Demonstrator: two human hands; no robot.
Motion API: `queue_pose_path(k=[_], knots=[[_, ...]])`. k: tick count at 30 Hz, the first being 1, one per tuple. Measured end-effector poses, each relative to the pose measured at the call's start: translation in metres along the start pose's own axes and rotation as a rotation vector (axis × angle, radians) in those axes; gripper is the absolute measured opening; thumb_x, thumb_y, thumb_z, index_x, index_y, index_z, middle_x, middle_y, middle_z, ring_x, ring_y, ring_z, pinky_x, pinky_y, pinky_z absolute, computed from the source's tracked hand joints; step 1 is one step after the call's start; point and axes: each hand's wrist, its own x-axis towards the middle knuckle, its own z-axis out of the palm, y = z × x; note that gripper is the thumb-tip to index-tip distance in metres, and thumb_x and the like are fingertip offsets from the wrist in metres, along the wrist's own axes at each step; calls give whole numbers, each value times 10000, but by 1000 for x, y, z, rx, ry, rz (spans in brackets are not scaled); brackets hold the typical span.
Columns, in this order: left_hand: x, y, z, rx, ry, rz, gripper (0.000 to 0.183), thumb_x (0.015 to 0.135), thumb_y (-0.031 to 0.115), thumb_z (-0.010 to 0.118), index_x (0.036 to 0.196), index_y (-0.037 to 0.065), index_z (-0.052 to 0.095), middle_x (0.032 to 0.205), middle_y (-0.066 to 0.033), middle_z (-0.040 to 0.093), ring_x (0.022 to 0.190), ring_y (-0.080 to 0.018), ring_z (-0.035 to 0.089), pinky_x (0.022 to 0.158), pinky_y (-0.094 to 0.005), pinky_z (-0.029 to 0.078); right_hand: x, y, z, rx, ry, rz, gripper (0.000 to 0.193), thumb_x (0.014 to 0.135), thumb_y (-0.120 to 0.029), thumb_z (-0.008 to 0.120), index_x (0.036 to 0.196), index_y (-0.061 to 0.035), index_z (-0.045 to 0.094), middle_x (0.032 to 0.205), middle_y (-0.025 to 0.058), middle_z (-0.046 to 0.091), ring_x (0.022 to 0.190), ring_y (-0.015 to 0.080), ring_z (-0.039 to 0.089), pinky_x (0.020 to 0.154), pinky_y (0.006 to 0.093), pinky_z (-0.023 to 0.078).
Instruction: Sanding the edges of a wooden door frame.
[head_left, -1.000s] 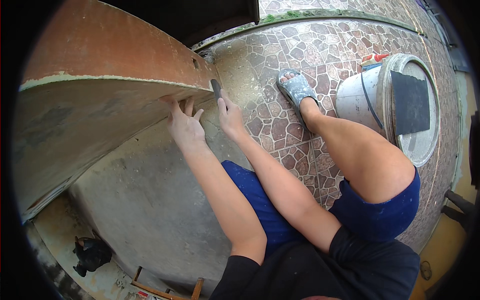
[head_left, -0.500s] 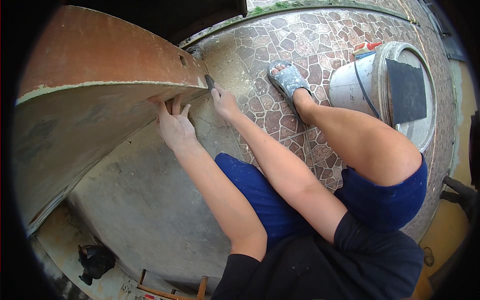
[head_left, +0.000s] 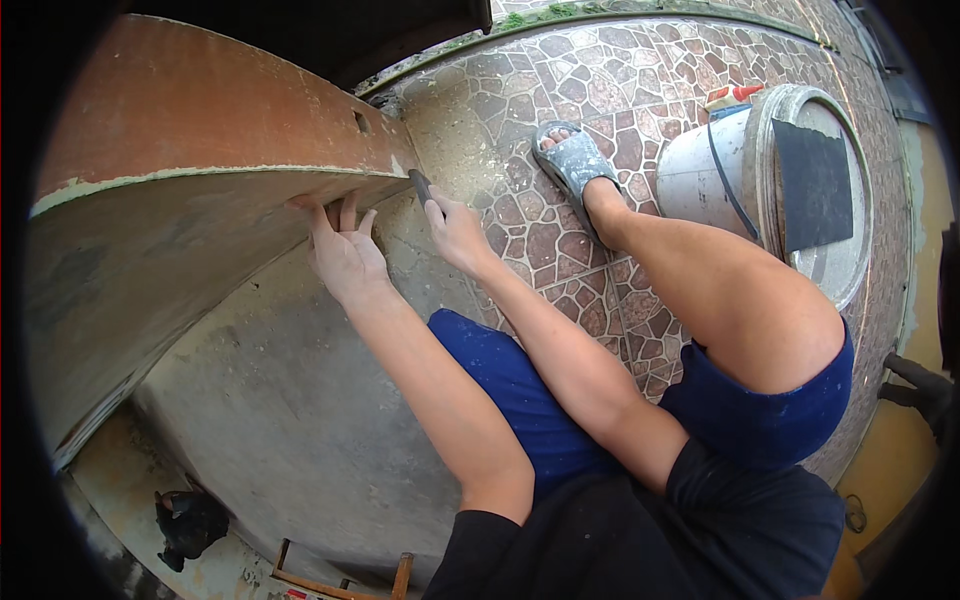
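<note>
My left hand (head_left: 347, 255) has its fingers spread, their tips against the grey inner face of a wall (head_left: 190, 225) whose outer face is reddish-brown. My right hand (head_left: 463, 235) grips a dark flat block (head_left: 420, 186) and holds it against the wall's end edge. Much of the block is covered by my fingers, so its exact kind is hard to make out. Pale filler runs along the edge between the wall's two faces, and the end corner shows pale patches too.
To the right stands a white lidded bucket (head_left: 705, 165), with a dark square sheet (head_left: 815, 187) on its lid and a red-nozzled bottle (head_left: 733, 96) behind. My sandalled foot (head_left: 577, 160) rests on stone-patterned tiles. A wooden frame (head_left: 403, 575) and a black object (head_left: 190, 525) lie at lower left.
My right hand and the dark block have moved slightly nearer along the wall's end, and the block's tilt has altered. The left hand has shifted only a little.
</note>
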Motion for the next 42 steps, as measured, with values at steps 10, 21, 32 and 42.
queue_pose_path(k=[10, 21, 32, 42], knots=[[-1, 4, 1, 11, -26, 14, 889, 969, 560, 646, 1568, 22, 268, 1477, -212, 423, 1338, -371, 496, 1139, -693, 269, 13, -5, -4, -6, -96, 52, 328, 1014, -242, 463, 1153, 13, 615, 1030, 361, 654, 1019, 546, 617, 886, 572, 484], [0, 2, -5, 12, -29, 33, 911, 968, 562, 649, 1579, 25, 240, 1503, -243, 379, 1355, -389, 485, 1159, -688, 241, 11, -1, 13, 95, -13, 123, 417, 1014, -272, 481, 1315, -14, 610, 1080, 329, 681, 1068, 499, 647, 928, 521, 494], [-3, 3, -9, 1, -18, 25, 983, 947, 586, 665, 1582, -12, 211, 1529, -253, 361, 1358, -387, 488, 1186, -654, 220, -2, -5, 2, 139, -77, 126, 449, 1033, -269, 484, 1354, 20, 605, 1159, 336, 671, 1124, 469, 654, 981, 467, 492], [-5, 3, 6, 23, -12, 22, 984, 933, 610, 668, 1560, -26, 254, 1497, -253, 405, 1326, -370, 522, 1195, -608, 248, -25, -24, -7, 232, 75, 148, 438, 1044, -263, 482, 1395, -22, 586, 1140, 347, 663, 1105, 436, 681, 936, 474, 516]])
